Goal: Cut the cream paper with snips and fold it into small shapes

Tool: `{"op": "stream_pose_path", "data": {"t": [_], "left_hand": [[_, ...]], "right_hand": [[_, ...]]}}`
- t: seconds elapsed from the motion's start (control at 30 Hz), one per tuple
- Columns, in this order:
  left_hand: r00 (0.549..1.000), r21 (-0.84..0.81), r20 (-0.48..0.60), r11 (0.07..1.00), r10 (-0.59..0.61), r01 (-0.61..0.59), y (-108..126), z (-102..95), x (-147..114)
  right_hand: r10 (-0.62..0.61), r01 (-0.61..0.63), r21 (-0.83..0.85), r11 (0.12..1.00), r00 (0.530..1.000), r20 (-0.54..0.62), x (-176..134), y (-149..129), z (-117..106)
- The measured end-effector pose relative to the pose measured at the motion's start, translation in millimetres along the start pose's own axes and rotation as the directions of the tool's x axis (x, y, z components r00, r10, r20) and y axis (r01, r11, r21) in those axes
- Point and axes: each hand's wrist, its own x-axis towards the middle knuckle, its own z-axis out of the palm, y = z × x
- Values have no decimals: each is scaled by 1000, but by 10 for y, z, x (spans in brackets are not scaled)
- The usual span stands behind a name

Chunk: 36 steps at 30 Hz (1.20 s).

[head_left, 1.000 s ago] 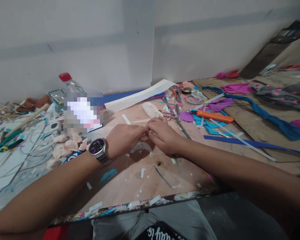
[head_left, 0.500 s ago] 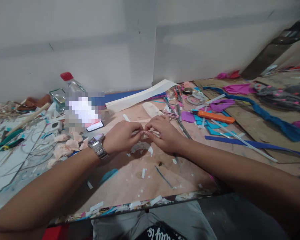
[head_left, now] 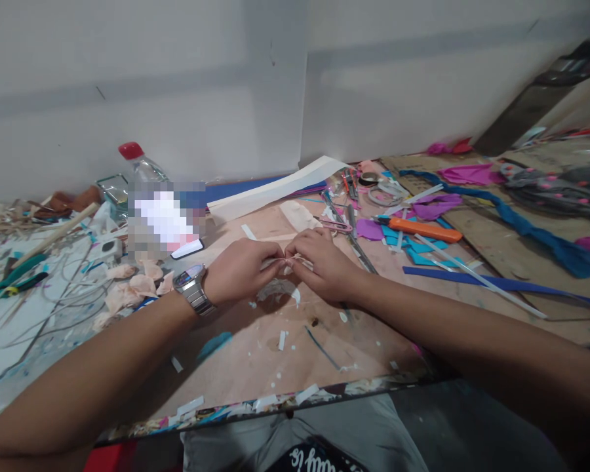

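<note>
My left hand [head_left: 243,269], with a metal watch [head_left: 193,288] on its wrist, pinches with thumb and forefinger at the middle of the table. Opposite it, my right hand [head_left: 322,265] pinches too, the fingertips of both hands almost touching. Between them is a small pale pink piece of paper [head_left: 289,264], mostly covered by the fingers. A pale paper strip [head_left: 297,213] lies just behind the hands. To the left of the watch rest several crumpled peach paper pieces [head_left: 130,292]. White glue marks [head_left: 278,292] show on the tabletop under the hands.
At the left are green-handled pliers [head_left: 22,275], a looped cable and a phone [head_left: 160,219] leaning by a red-capped bottle [head_left: 130,151]. On the right lie an orange cutter knife [head_left: 425,229], scissors [head_left: 349,183], a tape roll [head_left: 368,178], blue strips and coloured paper scraps.
The fingertips have shifted slightly, and a bit more of the pale pink piece shows between them. Everything else looks the same.
</note>
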Motion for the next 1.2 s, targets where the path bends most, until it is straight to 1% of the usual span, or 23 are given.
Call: {"op": "stream_pose_path", "data": {"t": [0.13, 0.27, 0.37, 0.43, 0.53, 0.67, 0.8, 0.93, 1.2], "left_hand": [[999, 104, -8, 994, 47, -46, -16, 41, -10], [993, 241, 1, 963, 119, -116, -16, 96, -33], [987, 290, 14, 945, 157, -155, -4, 119, -45], [985, 281, 27, 944, 169, -170, -3, 120, -46], [985, 219, 36, 960, 170, -174, -20, 102, -38], [988, 129, 18, 980, 153, -154, -39, 51, -17], [993, 116, 6, 986, 120, -120, -25, 9, -10], [996, 98, -10, 991, 89, -88, -6, -1, -18], [997, 79, 24, 995, 67, -68, 0, 0, -12]], "right_hand": [[-3, 3, 21, 1000, 1000, 13, -1, 12, 0], [-13, 12, 59, 998, 1000, 8, -11, 28, -1], [-20, 20, 78, 997, 1000, -3, -18, 27, -8], [-26, 25, 86, 996, 1000, 4, -21, 22, -12], [-28, 26, 90, 996, 999, 17, -23, 18, -12], [-13, 13, 69, 998, 1000, -1, -21, 22, 1], [8, -7, 43, 999, 999, -41, -15, 19, 9], [15, -13, 47, 999, 998, -55, -13, 16, 6], [28, -26, 27, 999, 997, -76, -25, 25, 6]]}}
